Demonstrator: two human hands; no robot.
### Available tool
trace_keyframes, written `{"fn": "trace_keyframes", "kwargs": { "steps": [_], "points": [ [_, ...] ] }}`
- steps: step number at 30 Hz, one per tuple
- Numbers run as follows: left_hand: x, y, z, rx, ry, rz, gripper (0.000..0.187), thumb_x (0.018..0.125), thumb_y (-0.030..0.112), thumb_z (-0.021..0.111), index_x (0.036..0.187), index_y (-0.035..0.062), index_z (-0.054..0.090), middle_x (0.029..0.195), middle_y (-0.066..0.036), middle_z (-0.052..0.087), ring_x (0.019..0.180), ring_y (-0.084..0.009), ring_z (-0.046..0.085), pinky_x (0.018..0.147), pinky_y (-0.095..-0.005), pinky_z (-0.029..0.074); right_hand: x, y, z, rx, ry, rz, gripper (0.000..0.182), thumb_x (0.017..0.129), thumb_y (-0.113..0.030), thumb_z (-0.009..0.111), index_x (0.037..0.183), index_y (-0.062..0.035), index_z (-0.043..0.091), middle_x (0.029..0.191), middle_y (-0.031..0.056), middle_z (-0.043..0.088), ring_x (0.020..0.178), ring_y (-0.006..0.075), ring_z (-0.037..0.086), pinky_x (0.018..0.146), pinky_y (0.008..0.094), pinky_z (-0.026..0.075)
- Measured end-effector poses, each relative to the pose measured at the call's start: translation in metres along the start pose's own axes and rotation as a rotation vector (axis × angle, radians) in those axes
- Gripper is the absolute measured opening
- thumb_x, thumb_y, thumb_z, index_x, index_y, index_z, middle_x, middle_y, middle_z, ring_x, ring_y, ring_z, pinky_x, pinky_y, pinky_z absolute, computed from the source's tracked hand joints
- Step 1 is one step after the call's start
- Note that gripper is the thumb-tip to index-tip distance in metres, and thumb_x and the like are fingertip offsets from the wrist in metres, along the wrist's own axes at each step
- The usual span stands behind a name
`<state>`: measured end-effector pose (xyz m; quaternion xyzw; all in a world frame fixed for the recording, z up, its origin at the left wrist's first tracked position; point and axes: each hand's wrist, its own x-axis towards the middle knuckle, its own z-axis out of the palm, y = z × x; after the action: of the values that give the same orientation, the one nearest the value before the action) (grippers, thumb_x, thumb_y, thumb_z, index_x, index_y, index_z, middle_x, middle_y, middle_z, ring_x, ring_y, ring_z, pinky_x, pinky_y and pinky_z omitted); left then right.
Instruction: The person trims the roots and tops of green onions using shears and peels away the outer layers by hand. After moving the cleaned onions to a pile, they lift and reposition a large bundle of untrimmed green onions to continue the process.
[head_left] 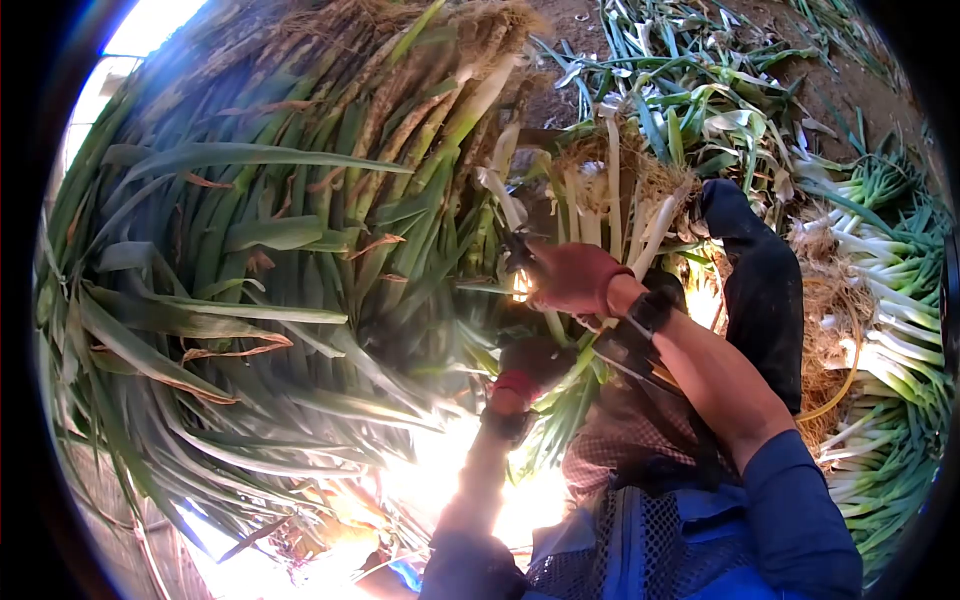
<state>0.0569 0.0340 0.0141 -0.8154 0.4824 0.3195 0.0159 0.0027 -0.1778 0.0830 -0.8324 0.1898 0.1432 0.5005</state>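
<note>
A great heap of long green onions point(260, 230) filled my view from 8 o'clock round to 12, leaves spilling toward 7 and some browned, dry blades lying across them. Next in size was the row of paler onions point(885, 315) at 3 to 4 o'clock, white shafts laid side by side with tangled roots point(825, 330) on the near side. At 1 o'clock, loose leaves and scraps point(710, 110) lay scattered over brown soil point(815, 80). My blue mesh vest point(640, 540) took up 5 o'clock, and my dark trouser leg point(760, 290) stood at 3. Between that leg and the heap, a few rooted stalks point(612, 190) stuck up at about 1 o'clock. My right hand point(578, 280), in a reddish glove, was just off the middle toward 3 o'clock, its fingers curled at a small dark object point(518, 250) too blurred to name; I could not tell how firmly they closed. A pale stalk point(505, 200) ran toward that object from 12 o'clock. My left hand point(535, 368) was lower, at 5 o'clock, shaded and blurred beside green leaves point(572, 405); I could not tell whether it gripped them. A black band point(652, 311) circled my right wrist.
</note>
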Motion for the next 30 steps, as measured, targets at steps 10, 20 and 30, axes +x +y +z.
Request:
{"fn": "trace_keyframes", "kwargs": {
  "steps": [10,20,30],
  "points": [
    [-0.014,0.023,-0.024,-0.085,-0.034,-0.076,0.051,0.093,0.060,0.059,0.088,0.0142,0.080,0.085,-0.016,0.075,0.082,-0.0376,0.072,0.076,-0.0483,0.056,-0.039,0.054,-0.017,0.051,0.261,0.167,0.080,0.080,-0.027,0.075,0.153,-0.0095,0.048,0.093,0.0207,0.075,0.077,0.0356,0.075,0.074,0.0451,0.059],
    [-0.009,-0.017,-0.014,-0.159,-0.021,-0.136,0.051,0.091,0.059,0.062,0.095,0.0114,0.079,0.091,-0.019,0.075,0.086,-0.0398,0.072,0.078,-0.0494,0.056,-0.048,0.006,0.020,0.111,0.053,-0.014,0.090,0.083,-0.028,0.081,0.160,-0.0129,0.037,0.110,0.0251,0.073,0.102,0.0408,0.072,0.092,0.0466,0.056],
    [-0.004,-0.064,-0.012,-0.630,0.274,-0.302,0.034,0.093,0.037,0.080,0.103,0.0043,0.079,0.084,-0.006,0.077,0.074,-0.0101,0.068,0.066,-0.0305,0.054,-0.028,0.008,0.041,0.155,-0.030,-0.129,0.088,0.088,-0.025,0.073,0.164,-0.0109,0.031,0.088,0.0193,0.074,0.061,0.0286,0.072,0.064,0.0423,0.060]
  ]
}}
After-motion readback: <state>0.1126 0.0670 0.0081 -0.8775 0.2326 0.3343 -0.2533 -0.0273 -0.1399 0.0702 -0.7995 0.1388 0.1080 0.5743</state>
